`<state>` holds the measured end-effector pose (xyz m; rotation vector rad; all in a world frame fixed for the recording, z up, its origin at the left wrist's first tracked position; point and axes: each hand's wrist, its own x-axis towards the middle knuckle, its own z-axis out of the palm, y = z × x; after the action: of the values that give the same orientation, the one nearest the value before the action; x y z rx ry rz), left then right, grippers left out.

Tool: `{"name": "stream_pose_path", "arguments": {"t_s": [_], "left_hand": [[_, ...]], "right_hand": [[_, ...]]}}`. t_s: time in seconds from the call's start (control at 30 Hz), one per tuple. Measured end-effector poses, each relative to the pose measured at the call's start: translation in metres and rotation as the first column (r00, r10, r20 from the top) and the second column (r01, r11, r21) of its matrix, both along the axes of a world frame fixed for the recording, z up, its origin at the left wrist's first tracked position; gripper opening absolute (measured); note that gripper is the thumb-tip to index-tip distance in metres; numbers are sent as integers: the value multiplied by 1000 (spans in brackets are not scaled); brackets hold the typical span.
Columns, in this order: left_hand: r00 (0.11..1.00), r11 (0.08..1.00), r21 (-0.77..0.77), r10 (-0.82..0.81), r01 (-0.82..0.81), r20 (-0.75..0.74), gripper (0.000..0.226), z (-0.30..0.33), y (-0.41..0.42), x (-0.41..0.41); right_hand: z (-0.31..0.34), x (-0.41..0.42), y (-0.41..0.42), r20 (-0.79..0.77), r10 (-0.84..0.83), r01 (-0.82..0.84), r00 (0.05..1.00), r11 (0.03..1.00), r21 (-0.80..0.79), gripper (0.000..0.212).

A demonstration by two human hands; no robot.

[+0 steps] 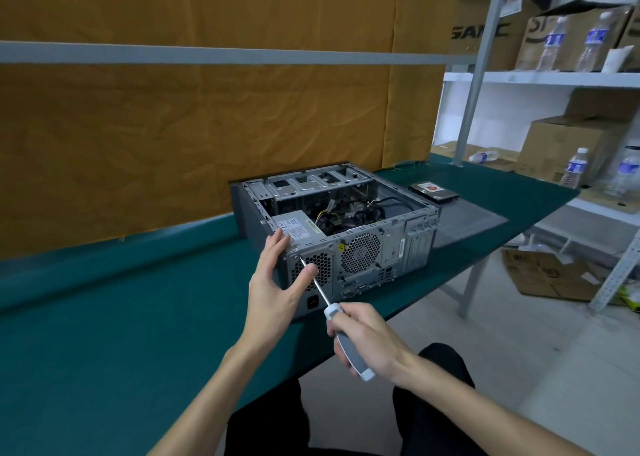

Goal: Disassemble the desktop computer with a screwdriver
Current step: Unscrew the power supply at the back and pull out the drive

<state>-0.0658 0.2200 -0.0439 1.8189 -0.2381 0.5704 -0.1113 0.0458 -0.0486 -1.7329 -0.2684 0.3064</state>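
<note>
— Behind the green desk (104,334)?
— Wrinkled mustard cloth (207,126), crossed by a grey rail (207,55).
— To the right?
— White shelving (540,78) with cardboard boxes (561,150) and water bottles (576,166); pale floor (519,369).

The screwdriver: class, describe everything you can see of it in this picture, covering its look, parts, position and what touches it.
The screwdriver has a thin, bright metal shaft and a thick grey-and-white handle that looks like plastic. It slants up and to the left, its tip at a screw near the top left corner of the computer case's perforated rear panel. The right hand grips the handle with curled fingers. The left hand is open beside the case corner, and its thumb lies against the shaft.
</note>
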Motion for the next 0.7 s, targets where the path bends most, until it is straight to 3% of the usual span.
{"name": "stream_pose_path", "arguments": {"t_s": [0.5, 0.7], "left_hand": [[1000, 1000, 21, -11, 11, -11, 68, -1, 4, 0], [997, 997, -18, 72, -72, -18, 64, -4, 0, -6]], "right_hand": [[9, -4, 2, -100, 20, -22, 995, 1000, -16, 23], [22, -9, 3, -344, 158, -83, 926, 971, 222, 26]]}}
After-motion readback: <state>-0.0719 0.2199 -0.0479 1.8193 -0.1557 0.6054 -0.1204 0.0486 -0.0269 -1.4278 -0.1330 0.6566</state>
